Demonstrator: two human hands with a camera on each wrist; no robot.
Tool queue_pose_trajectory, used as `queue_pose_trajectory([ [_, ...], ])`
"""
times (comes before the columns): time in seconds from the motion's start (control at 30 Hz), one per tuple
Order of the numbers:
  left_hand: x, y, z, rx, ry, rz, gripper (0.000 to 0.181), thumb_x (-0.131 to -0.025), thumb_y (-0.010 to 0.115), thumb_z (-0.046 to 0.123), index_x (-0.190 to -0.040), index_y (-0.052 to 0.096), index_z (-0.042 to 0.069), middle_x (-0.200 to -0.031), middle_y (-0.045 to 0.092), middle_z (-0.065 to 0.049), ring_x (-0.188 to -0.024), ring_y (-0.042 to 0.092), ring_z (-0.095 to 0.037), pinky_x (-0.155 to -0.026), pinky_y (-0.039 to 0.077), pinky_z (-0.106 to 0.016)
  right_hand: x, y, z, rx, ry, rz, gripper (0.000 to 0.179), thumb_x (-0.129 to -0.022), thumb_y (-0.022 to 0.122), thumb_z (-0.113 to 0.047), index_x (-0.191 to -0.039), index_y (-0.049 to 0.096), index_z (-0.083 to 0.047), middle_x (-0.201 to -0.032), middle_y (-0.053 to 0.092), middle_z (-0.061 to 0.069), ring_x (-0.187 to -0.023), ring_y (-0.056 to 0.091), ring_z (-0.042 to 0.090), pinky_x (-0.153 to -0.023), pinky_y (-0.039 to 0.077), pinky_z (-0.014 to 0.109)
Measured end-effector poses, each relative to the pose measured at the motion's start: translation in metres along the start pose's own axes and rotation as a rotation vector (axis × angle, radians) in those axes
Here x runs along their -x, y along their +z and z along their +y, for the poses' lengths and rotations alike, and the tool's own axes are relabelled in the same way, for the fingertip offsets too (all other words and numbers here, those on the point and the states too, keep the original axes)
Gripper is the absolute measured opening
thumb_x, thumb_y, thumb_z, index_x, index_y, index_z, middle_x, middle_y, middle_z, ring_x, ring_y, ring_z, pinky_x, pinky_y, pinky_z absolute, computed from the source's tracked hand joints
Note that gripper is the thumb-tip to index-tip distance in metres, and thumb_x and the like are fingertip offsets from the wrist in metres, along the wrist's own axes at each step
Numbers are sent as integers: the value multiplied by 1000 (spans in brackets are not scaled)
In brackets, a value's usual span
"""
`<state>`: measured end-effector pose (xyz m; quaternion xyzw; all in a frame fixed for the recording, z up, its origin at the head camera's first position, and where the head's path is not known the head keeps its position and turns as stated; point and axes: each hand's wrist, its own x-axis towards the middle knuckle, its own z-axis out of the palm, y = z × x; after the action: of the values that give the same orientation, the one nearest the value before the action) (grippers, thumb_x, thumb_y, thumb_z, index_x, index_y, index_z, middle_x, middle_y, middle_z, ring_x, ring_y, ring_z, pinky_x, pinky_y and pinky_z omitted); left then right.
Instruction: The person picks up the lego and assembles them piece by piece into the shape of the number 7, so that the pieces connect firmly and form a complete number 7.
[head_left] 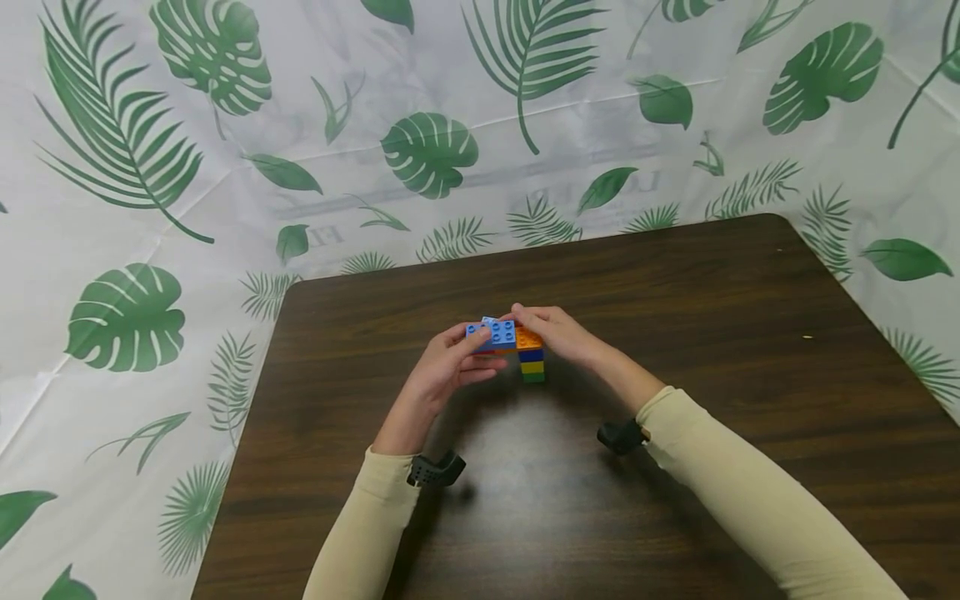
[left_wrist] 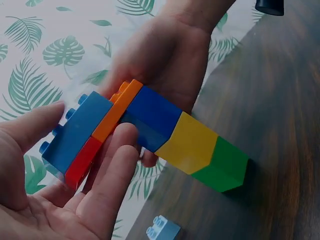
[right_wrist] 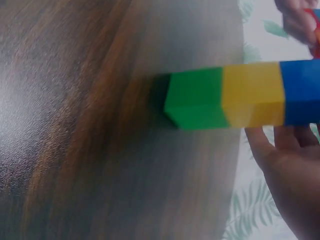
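A tower of toy building bricks stands on the table, with a green brick (left_wrist: pixel 222 165) lowest, then a yellow brick (left_wrist: pixel 190 142) and a dark blue brick (left_wrist: pixel 152 115). Across its top lies an orange brick (head_left: pixel 528 338), jutting left. On that overhang sits a blue brick (head_left: pixel 501 333), with a red brick (left_wrist: pixel 82 161) beneath. My left hand (head_left: pixel 441 367) grips this overhanging part, thumb on the blue brick's studded top and fingers below. From behind and to the right, my right hand (head_left: pixel 564 335) holds the tower's upper part, its fingers partly hidden by the bricks.
A small light blue brick (left_wrist: pixel 163 229) lies on the dark wood table (head_left: pixel 645 283), behind the tower. White cloth (head_left: pixel 337 192) with green leaf prints hangs beyond the table's back edge. Dark wrist cameras hang under both sleeves.
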<state>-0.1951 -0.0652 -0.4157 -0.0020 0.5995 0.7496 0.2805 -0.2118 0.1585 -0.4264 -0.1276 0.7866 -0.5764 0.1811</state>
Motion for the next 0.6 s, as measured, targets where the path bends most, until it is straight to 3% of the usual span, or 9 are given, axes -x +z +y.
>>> queue_pose_trajectory([
  [0.1,3,-4,-1,-22,15,-1,41,-96,65,21,-130,51,2,-113,67,-21,-86,72,-26,-83,57,-41,-5,0,8,-15,-4,58,55,-106,33,-45,-132,60,-4,-128,62,14,-117,56,30,-106,40,51],
  [0.2,6,-7,-2,-38,40,-2,39,-95,66,16,-129,52,2,-109,68,-18,-85,72,-26,-83,57,-42,-11,2,18,57,-38,126,39,-107,41,-27,-130,60,-2,-126,62,16,-115,57,31,-101,44,50],
  [0.3,9,-11,-3,-50,67,1,38,-94,67,14,-128,53,3,-107,69,-14,-87,72,-26,-81,58,-41,-16,5,31,289,-71,141,32,-104,47,-12,-134,58,-6,-129,59,13,-118,55,29,-101,45,49],
  [0.43,10,-15,-5,-59,85,11,38,-94,68,13,-128,54,4,-107,68,-13,-88,72,-26,-79,59,-39,-23,10,46,649,-113,62,47,-101,52,-9,-147,46,-17,-147,44,7,-131,43,30,-108,37,52],
  [0.5,10,-16,-5,-69,89,10,39,-93,68,14,-129,54,4,-109,67,-13,-88,71,-26,-79,59,-39,-26,12,51,775,-119,21,57,-100,56,-10,-152,38,-22,-156,33,5,-137,36,32,-110,32,56],
  [0.6,11,-16,-5,-94,93,10,42,-93,69,14,-130,53,4,-111,65,-13,-89,71,-26,-80,58,-42,-31,17,56,880,-95,-17,68,-96,64,-15,-155,31,-21,-161,23,3,-140,32,33,-113,26,58],
])
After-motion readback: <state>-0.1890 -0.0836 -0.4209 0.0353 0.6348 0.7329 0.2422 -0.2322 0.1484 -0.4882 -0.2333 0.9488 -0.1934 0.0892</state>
